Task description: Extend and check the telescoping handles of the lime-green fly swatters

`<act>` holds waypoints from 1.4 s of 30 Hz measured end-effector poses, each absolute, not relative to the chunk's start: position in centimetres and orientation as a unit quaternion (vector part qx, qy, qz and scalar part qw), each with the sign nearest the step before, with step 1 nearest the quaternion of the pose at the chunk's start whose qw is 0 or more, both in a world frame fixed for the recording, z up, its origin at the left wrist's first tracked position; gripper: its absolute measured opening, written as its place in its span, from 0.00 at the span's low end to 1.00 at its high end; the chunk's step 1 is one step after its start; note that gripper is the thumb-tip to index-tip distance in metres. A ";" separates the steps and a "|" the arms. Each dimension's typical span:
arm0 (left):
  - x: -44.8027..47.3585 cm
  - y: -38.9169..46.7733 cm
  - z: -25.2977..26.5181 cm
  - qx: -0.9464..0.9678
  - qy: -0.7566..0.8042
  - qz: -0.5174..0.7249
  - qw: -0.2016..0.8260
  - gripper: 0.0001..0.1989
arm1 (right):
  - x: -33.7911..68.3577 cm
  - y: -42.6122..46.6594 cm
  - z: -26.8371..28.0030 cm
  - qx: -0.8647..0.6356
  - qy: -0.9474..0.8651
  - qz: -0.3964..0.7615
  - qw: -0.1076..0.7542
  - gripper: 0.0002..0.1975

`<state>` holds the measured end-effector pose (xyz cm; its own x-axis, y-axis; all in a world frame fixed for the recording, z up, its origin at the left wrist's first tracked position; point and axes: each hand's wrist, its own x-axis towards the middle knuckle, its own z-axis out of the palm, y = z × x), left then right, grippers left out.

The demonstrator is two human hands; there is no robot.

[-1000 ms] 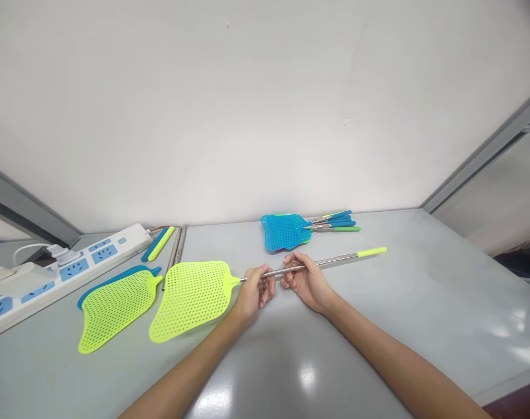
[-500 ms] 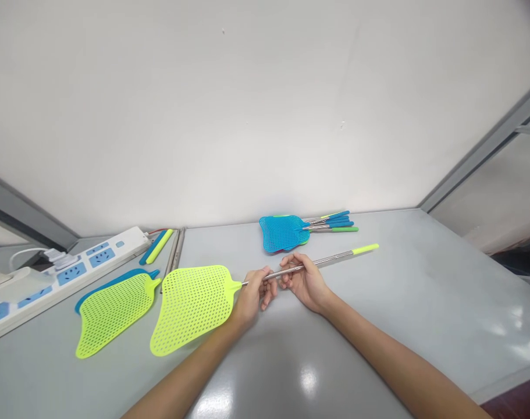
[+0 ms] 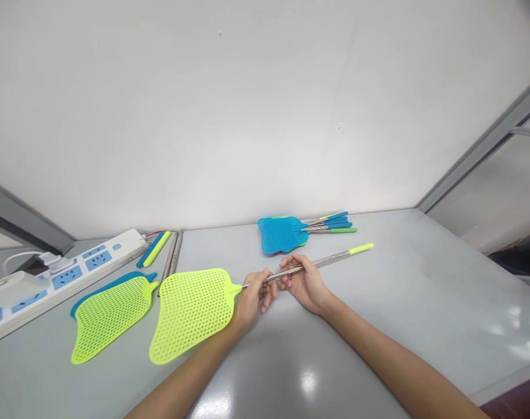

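A yellow-green fly swatter (image 3: 192,311) with a metal rod and a yellow grip at its right end is held across both hands, above the table. My left hand (image 3: 253,297) is closed around the rod near the swatter's head. Farther along the rod, my right hand (image 3: 303,282) pinches it between thumb and fingers. Left of the held swatter lie a loose yellow-green swatter head (image 3: 111,320) and, partly beneath it, a blue swatter head (image 3: 103,288). Behind them are two metal rods (image 3: 173,256), a yellow grip sleeve (image 3: 157,247) and a blue grip sleeve (image 3: 149,250).
A stack of fly swatters (image 3: 282,234) with blue heads on top lies near the wall (image 3: 247,116), handles pointing right. A white power strip (image 3: 129,241) with plugs runs along the left side of the grey table (image 3: 399,326).
The view has shifted slightly, and the held swatter's grip end appears a little closer in. Both hands keep nearly the same hold on the rod.
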<state>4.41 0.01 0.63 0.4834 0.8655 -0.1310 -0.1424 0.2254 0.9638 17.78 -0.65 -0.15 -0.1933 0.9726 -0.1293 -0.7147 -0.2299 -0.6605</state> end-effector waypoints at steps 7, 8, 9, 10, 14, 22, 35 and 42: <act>4.5 -0.2 0.9 0.513 0.357 0.369 0.687 0.22 | 17.7 -0.7 0.2 -0.280 -0.229 0.735 0.574 0.17; 4.5 -0.2 0.9 0.514 0.358 0.369 0.687 0.22 | 17.7 -0.7 0.2 -0.280 -0.230 0.735 0.573 0.17; 4.5 -0.2 1.0 0.513 0.361 0.369 0.686 0.21 | 17.7 -0.7 0.2 -0.281 -0.232 0.734 0.573 0.17; 4.5 -0.3 1.0 0.512 0.362 0.369 0.686 0.21 | 17.7 -0.7 0.2 -0.281 -0.233 0.734 0.573 0.16; 4.6 -0.3 1.0 0.510 0.363 0.372 0.686 0.21 | 17.7 -0.7 0.2 -0.282 -0.231 0.734 0.573 0.15; 4.2 0.2 0.2 0.508 0.356 0.389 0.681 0.22 | 17.4 -1.0 0.4 -0.299 -0.258 0.722 0.568 0.15; 4.1 -1.5 0.5 0.533 0.355 0.386 0.664 0.20 | 17.7 -1.8 0.4 -0.279 -0.386 0.734 0.484 0.27; 4.0 -2.1 0.8 0.565 0.369 0.373 0.637 0.21 | 17.9 -1.9 -0.1 -0.271 -0.401 0.742 0.463 0.29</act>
